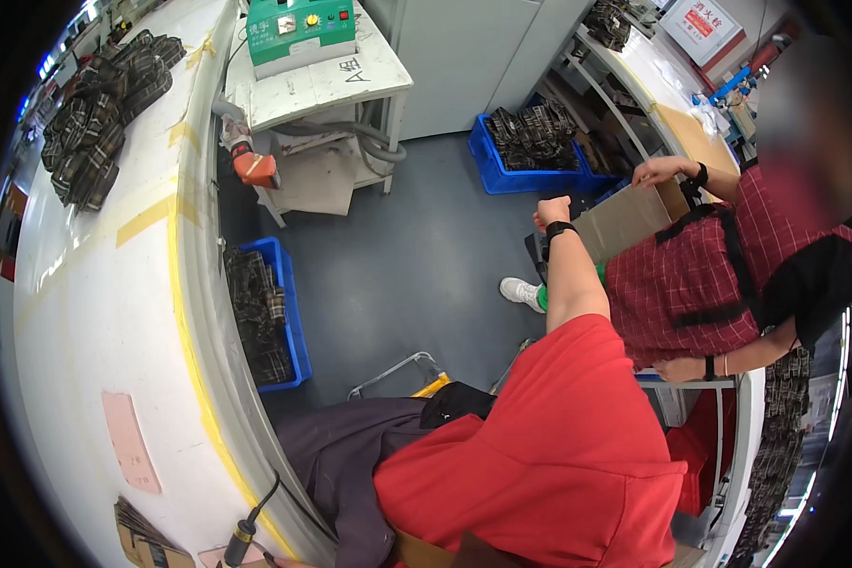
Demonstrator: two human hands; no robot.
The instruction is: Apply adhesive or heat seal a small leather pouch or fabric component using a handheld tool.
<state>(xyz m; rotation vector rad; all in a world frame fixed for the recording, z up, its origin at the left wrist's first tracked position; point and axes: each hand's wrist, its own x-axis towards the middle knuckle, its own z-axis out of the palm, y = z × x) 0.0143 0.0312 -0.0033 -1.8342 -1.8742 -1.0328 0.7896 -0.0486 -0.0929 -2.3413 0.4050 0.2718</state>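
Observation:
My right arm, in a red sleeve, reaches forward over the floor. At its end my right hand (552, 213), with a black band at the wrist, is closed in a fist, and nothing shows in it. It is nearest to a cardboard box (625, 222) in front of a co-worker. Only a sliver of my left hand (290, 563) shows at the lower edge, by the white table (85, 312); its fingers are hidden. Close to it lies a black-handled tool (241, 543) with a cord. Beside that is a small box (147, 544) holding dark plaid pieces.
A co-worker in a red checked apron (691, 284) stands at the right. Blue crates (298, 327) of plaid cloth sit on the grey floor. Ahead stands a white stand (388, 80) with a green machine (303, 38). An orange-ended tool (256, 170) hangs beside it. Plaid bundles (104, 114) lie far left.

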